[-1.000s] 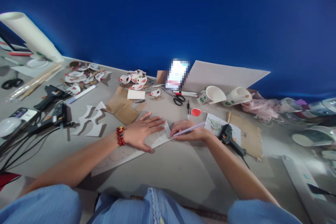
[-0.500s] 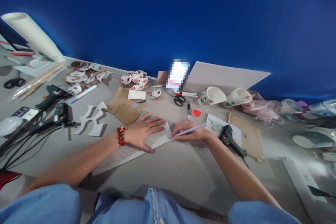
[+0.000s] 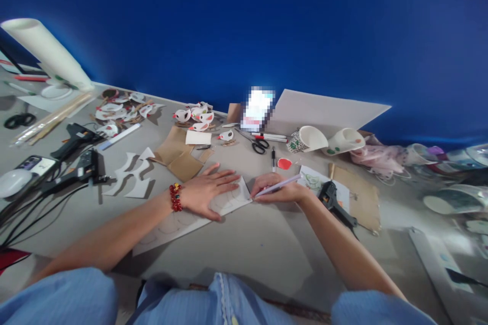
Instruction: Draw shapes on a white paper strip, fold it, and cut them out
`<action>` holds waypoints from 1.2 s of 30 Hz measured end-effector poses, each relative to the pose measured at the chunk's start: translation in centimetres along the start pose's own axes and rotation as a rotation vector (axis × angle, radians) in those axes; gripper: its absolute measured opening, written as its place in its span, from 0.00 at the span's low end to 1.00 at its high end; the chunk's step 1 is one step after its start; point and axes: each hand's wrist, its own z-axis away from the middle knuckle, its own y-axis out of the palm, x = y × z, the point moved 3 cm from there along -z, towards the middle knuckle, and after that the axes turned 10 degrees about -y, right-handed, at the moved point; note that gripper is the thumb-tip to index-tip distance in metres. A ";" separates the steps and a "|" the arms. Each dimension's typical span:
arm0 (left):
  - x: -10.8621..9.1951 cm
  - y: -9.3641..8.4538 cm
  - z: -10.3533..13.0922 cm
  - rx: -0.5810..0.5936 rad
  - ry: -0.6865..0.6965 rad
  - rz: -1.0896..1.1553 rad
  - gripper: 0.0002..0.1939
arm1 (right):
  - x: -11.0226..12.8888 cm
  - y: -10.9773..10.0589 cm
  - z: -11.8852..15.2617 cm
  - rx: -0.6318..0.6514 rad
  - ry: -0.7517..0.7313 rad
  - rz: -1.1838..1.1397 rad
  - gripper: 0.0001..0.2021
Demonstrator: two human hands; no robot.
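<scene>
So my left hand point(image 3: 204, 194) is flat with fingers spread on the pencil-marked white paper point(image 3: 177, 224), which sits around my 11 o'clock. Right hand point(image 3: 286, 195) is pinching a pale purple pen point(image 3: 280, 185), tip by the paper's 2 o'clock end; scissors point(image 3: 260, 145) lie at 11 o'clock from that hand.

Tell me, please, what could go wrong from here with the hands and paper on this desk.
The left hand lies flat over drawn lines on the paper, so it might smudge them. The pen in the right hand points down at the paper's end, so it could slip onto the desk. The glue gun lies close to the right arm and might get bumped.
</scene>
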 end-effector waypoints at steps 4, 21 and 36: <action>0.0 0.1 0.1 -0.002 0.002 -0.004 0.49 | 0.0 -0.1 -0.2 0.000 -0.002 -0.015 0.12; 0.2 0.2 0.1 -0.031 0.016 -0.015 0.48 | 0.1 5.1 0.3 -0.907 0.365 -0.017 0.09; 0.0 0.1 0.0 -0.021 0.006 -0.045 0.48 | 0.1 6.0 -0.7 -0.846 0.316 0.244 0.07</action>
